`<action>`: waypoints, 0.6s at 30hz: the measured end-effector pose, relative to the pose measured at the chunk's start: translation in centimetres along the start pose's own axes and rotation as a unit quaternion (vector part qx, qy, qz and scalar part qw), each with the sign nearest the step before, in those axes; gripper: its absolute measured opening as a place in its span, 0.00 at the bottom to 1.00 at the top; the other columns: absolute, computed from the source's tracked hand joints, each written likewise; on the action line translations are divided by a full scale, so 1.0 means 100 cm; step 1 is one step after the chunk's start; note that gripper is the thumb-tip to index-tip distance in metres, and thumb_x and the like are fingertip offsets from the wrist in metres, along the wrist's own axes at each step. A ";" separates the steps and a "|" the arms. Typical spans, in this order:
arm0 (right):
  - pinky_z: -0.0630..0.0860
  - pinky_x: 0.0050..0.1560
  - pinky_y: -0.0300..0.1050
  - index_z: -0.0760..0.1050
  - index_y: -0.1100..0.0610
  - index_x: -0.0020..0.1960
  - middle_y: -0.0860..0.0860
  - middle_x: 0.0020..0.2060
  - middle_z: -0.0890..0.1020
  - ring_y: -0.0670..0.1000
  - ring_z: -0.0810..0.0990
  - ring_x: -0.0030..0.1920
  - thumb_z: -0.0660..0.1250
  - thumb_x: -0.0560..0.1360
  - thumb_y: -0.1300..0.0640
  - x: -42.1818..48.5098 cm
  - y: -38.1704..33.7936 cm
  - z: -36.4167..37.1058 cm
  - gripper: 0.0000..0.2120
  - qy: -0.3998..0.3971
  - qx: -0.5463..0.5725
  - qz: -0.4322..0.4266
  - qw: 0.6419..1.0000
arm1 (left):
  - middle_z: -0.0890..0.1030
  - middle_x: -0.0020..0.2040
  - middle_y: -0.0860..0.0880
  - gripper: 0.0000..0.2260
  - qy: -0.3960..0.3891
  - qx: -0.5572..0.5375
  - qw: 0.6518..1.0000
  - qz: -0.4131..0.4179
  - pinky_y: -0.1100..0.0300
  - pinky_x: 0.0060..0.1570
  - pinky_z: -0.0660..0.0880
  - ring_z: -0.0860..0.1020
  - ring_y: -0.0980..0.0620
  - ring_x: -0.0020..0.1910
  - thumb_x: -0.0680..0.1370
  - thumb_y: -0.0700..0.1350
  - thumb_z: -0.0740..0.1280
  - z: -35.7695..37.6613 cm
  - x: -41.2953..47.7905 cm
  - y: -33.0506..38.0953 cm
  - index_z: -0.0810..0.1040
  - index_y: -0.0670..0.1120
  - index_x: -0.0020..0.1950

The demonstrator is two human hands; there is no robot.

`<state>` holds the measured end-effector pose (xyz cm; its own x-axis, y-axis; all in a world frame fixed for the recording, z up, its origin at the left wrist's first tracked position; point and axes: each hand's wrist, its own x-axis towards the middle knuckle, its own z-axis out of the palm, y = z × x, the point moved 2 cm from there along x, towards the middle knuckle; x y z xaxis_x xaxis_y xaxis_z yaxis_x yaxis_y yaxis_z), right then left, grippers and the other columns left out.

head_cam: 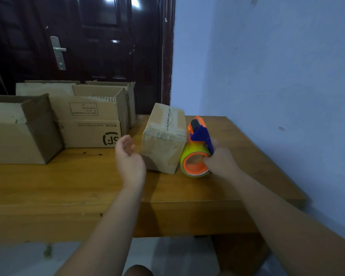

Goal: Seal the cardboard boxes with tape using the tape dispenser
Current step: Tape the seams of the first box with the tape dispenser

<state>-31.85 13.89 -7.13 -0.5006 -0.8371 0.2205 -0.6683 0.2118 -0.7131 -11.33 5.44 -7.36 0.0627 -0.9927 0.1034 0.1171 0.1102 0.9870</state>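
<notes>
My right hand (220,160) clamps the tape dispenser (197,148) beside the small box (163,140); left hand (127,154) fingers apart, unbraced box may slide under pressure.

A wooden table (68,186) carries everything. Just left of the right hand's (221,162) grip on the tape dispenser (197,150) stands a small taped cardboard box (163,138). Farther left of the grip sit several open cardboard boxes (88,124), flaps up.
</notes>
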 end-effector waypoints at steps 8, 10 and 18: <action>0.69 0.34 0.32 0.65 0.49 0.69 0.48 0.50 0.77 0.43 0.74 0.42 0.65 0.73 0.68 -0.004 -0.015 0.013 0.28 0.006 0.047 -0.015 0.999 | 0.48 0.76 0.57 0.35 -0.108 0.392 0.812 0.418 0.57 0.73 0.44 0.44 0.58 0.74 0.76 0.46 0.66 -0.008 0.007 0.030 0.48 0.53 0.77; 0.69 0.35 0.34 0.66 0.50 0.69 0.45 0.49 0.76 0.43 0.74 0.41 0.66 0.73 0.67 -0.002 -0.018 0.014 0.28 0.007 0.038 -0.026 0.999 | 0.56 0.77 0.53 0.32 -0.135 0.486 0.735 0.453 0.54 0.72 0.42 0.50 0.54 0.76 0.76 0.53 0.65 -0.006 0.018 0.029 0.55 0.51 0.76; 0.76 0.45 0.44 0.65 0.51 0.69 0.48 0.50 0.77 0.53 0.78 0.50 0.70 0.72 0.62 0.003 -0.013 -0.005 0.28 -0.029 0.011 -0.056 0.998 | 0.79 0.61 0.47 0.15 -0.162 0.442 0.758 0.451 0.48 0.61 0.70 0.76 0.46 0.60 0.78 0.42 0.66 -0.016 0.031 0.026 0.77 0.47 0.64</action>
<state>-31.41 13.60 -5.81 -0.3907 -0.8827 0.2610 -0.7056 0.1051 -0.7008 -9.20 2.68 -4.68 -0.5420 -0.5088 0.6688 -0.5475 0.8176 0.1783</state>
